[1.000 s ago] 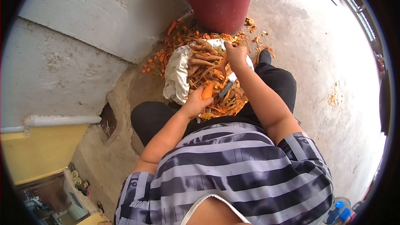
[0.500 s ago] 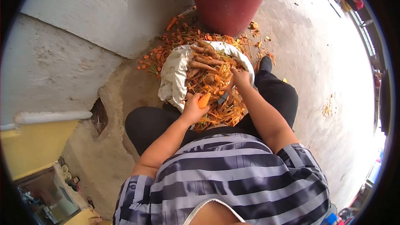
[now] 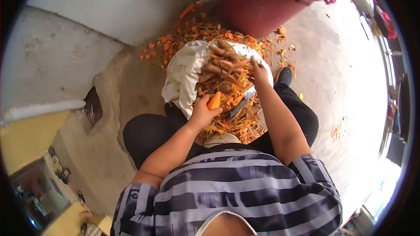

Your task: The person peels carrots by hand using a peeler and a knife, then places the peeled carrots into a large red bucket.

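My left hand [image 3: 203,112] is closed around a bright orange peeled carrot [image 3: 214,101], whose end sticks up past the thumb. My right hand [image 3: 260,75] is at the right side of the sack, fingers apart, beside a pile of unpeeled carrots [image 3: 223,63]. Both hands are over an open white sack [image 3: 181,76] with its rim rolled down, heaped with carrots and orange peelings [image 3: 238,126]. A flat grey blade-like thing [image 3: 238,108] lies on the peelings between my hands.
A large dark red tub [image 3: 262,6] with carrots inside stands beyond the sack. Carrot slices and scraps [image 3: 188,35] litter the concrete floor around the sack. A grey wall [image 3: 78,52] rises at the left. My legs [image 3: 151,137] flank the sack.
The right hand has moved up toward the unpeeled carrots and its fingers have spread. My left hand keeps the peeled carrot. The view has shifted, so the tub appears farther right.
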Demonstrator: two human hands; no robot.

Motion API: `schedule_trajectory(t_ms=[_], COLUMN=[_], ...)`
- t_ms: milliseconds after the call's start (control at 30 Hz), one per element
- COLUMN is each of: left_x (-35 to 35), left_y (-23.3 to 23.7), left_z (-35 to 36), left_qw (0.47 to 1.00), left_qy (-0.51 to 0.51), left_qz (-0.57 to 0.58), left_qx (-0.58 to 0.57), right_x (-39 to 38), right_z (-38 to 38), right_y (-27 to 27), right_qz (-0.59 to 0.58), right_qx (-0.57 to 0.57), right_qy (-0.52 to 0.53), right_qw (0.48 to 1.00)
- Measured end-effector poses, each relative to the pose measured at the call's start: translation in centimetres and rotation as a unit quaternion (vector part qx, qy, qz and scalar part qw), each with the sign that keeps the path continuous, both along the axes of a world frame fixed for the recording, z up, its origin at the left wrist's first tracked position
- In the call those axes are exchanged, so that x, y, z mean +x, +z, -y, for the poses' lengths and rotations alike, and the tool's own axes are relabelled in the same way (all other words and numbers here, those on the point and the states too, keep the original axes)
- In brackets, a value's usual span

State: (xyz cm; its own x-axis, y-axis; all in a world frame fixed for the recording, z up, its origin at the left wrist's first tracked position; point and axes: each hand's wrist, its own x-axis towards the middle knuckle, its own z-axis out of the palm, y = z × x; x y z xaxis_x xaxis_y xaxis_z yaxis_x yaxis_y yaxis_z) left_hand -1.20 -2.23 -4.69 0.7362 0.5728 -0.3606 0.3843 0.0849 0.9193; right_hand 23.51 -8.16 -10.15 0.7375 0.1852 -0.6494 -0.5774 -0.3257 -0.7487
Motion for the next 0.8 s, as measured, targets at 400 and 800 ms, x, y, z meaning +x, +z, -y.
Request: schedule_trajectory(t_ms=[400, 800], left_x=[1.3, 2.4], left_y=[2.6, 2.8], left_z=[-1.4, -0.5], left_qw=[0.999, 0.998], left_qy=[-0.031, -0.048], left_qz=[-0.024, -0.031], left_qx=[0.007, -0.006], right_x=[-7.8, -4.2], right_z=[6.2, 8.1], right_y=[-11.3, -6.6], right_qz=[-0.106, -0.255], right_qx=[-0.343, -0.035], right_qy=[0.203, -0.017], right_qw=[0.911, 0.966])
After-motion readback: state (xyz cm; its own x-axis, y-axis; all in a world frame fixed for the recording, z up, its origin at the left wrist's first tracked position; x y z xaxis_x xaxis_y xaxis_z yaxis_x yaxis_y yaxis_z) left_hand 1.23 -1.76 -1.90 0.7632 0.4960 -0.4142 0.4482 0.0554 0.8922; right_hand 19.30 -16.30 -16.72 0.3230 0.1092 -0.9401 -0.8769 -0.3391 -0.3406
